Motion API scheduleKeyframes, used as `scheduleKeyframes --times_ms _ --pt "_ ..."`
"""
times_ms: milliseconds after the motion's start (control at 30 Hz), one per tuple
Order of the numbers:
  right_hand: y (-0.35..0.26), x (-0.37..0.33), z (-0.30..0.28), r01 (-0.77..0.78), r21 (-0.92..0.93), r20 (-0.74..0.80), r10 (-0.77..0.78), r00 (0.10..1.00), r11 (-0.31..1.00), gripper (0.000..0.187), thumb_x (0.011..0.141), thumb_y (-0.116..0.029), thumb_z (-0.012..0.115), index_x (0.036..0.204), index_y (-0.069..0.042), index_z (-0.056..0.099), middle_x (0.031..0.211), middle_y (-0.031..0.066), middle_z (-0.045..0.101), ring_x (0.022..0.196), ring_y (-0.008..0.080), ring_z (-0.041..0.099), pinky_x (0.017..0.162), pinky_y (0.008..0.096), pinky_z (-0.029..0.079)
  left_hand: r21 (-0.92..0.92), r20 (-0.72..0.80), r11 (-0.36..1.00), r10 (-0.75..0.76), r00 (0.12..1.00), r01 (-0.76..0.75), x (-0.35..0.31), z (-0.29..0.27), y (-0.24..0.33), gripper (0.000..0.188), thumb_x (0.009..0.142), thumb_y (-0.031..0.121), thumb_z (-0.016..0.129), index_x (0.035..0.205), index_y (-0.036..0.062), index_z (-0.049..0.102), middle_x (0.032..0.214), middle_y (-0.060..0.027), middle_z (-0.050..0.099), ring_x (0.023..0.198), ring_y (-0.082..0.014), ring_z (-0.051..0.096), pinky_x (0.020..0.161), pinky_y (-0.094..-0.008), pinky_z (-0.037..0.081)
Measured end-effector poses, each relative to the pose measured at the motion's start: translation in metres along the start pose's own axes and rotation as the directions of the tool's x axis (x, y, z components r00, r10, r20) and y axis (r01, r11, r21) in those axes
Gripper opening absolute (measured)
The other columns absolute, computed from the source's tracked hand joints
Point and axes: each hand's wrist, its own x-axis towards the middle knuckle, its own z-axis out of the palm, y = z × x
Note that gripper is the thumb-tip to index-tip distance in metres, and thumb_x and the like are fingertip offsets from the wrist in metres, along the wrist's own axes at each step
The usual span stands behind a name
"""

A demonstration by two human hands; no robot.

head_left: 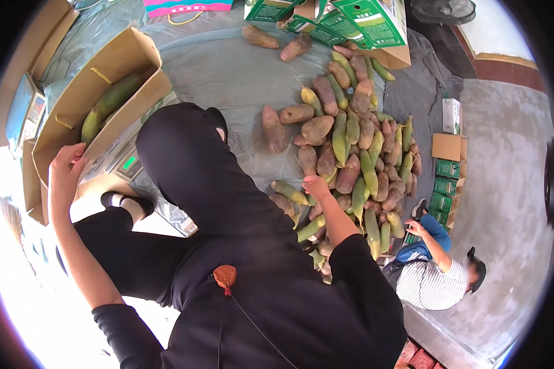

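At the left, my left hand (68,165) is closed at the near rim of an open brown cardboard box (149,46) with yellow cord handles. Long green radish-like vegetables (114,95) lie inside it, one tip close to my fingers. My right hand (316,186), fingers curled, is over the left edge of a big pile; whatever it may hold is hidden. Reddish-brown, sweet-potato-like roots (349,174) and long green vegetables with yellowish ends (369,172) are mixed in that pile. A device with a lit green display (128,163), like a scale, sits beside the box.
Plastic sheeting (228,77) covers the floor. Green printed cartons (369,21) stand at the back, and more green boxes (443,184) line the right. Another person in a striped shirt (431,283) crouches beyond the pile. A fan (443,9) is at the far right.
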Motion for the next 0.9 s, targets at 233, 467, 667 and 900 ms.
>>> scheduleKeyframes --times_ms 233,467,667,900 --pt "0.031 -0.001 -0.078 0.001 -0.460 -0.507 -0.264 0.821 0.888 0.022 0.077 -0.022 0.061 0.094 -0.011 0.070 0.095 0.0137 0.067 0.087 0.0327 0.064 0.078 0.0407 0.051 -0.005 -0.071 1.000 -0.008 0.997 0.007 -0.006 -0.006 0.004 0.028 0.079 0.007 0.064 0.106 0.0005 0.064 0.091 -0.0127 0.064 0.081 -0.0216 0.062 0.077 -0.0303 0.048" --pt "-0.014 -0.071 -0.146 -0.589 -0.161 -0.836 0.208 0.508 0.792 0.059 0.077 -0.029 0.070 0.131 -0.016 0.048 0.124 0.0140 0.053 0.113 0.0343 0.052 0.089 0.0487 0.048 0.024 -0.144 0.999 -0.028 0.989 0.031 -0.007 -0.004 -0.003 0.026 0.078 0.012 0.066 0.101 0.0017 0.066 0.086 -0.0115 0.064 0.078 -0.0225 0.062 0.074 -0.0327 0.048" --pt "0.061 -0.025 -0.163 -0.358 0.568 -0.479 0.651 0.589 0.741 0.057 0.083 -0.020 0.068 0.132 -0.004 0.043 0.123 0.0191 0.053 0.112 0.0325 0.052 0.083 0.0509 0.047 0.024 -0.098 0.998 -0.060 0.993 0.062 -0.008 -0.004 -0.003 0.027 0.080 0.010 0.064 0.105 0.0010 0.065 0.085 -0.0106 0.063 0.076 -0.0201 0.061 0.072 -0.0314 0.048" --pt "0.077 -0.007 -0.164 -0.328 0.733 -0.387 0.763 0.518 0.595 0.048 0.081 -0.018 0.071 0.122 -0.002 0.053 0.119 0.0149 0.055 0.105 0.0289 0.052 0.084 0.0444 0.044 0.032 -0.103 0.997 -0.066 0.993 0.070 -0.005 -0.003 -0.002 0.027 0.079 0.010 0.065 0.105 0.0009 0.065 0.085 -0.0110 0.063 0.078 -0.0201 0.062 0.074 -0.0316 0.048"
